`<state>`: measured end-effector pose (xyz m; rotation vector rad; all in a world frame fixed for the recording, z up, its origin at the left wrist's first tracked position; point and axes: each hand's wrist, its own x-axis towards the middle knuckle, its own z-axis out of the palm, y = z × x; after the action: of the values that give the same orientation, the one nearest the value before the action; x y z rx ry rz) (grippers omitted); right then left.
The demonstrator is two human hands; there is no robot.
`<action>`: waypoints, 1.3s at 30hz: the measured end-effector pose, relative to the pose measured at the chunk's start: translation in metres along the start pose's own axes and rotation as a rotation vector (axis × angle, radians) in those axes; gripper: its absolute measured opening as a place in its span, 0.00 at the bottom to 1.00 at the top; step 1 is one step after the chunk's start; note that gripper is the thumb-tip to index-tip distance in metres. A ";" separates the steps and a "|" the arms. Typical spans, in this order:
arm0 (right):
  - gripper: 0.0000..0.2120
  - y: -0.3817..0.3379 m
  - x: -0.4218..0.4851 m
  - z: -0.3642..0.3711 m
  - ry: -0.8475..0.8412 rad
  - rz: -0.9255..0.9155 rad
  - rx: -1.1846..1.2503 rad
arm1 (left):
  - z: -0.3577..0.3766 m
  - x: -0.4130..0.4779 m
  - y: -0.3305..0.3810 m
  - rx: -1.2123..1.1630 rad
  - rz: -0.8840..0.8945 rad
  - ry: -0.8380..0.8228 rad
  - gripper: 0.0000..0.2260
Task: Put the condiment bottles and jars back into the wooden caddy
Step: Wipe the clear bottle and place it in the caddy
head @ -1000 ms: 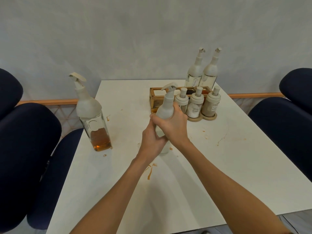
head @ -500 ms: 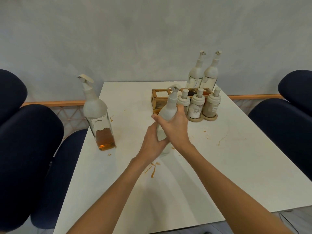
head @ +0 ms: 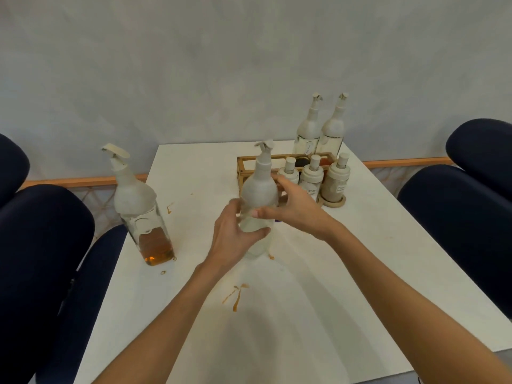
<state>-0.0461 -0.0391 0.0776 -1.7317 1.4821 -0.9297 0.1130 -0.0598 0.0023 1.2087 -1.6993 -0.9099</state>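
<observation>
loosening is the main change over the last second: the right hand (head: 296, 209), which was wrapped tight over the shoulder of the clear bottle (head: 259, 200), is now opening, its fingers spreading off the far side while the thumb is still touching the glass. the left hand (head: 235, 234) is keeping its closed grip around the lower body. the bottle itself is standing more upright than half a second ago and is sitting with its base on the white table (head: 304, 314), just in front of the wooden caddy (head: 243, 164), not yet inside it. that reads to me as a regrip, or a handover to the left hand, before the lift into the empty left end of the caddy. both forearms are reaching forward from the bottom of the view and converging on the bottle. the amber bottle (head: 141, 214) is still waiting well apart at the left table edge, 2 tall bottles (head: 321, 131) are standing behind the caddy, and 3 small jars (head: 313, 178) are standing at its front.
</observation>
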 end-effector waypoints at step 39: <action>0.16 0.081 0.198 -0.095 0.200 0.095 -0.290 | 0.062 0.277 0.025 -0.093 -0.146 -0.481 0.36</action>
<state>-0.1481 -0.2497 0.0777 -1.7903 1.8920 -0.8938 -0.0034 -0.3134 0.0613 1.1207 -1.9267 -1.4422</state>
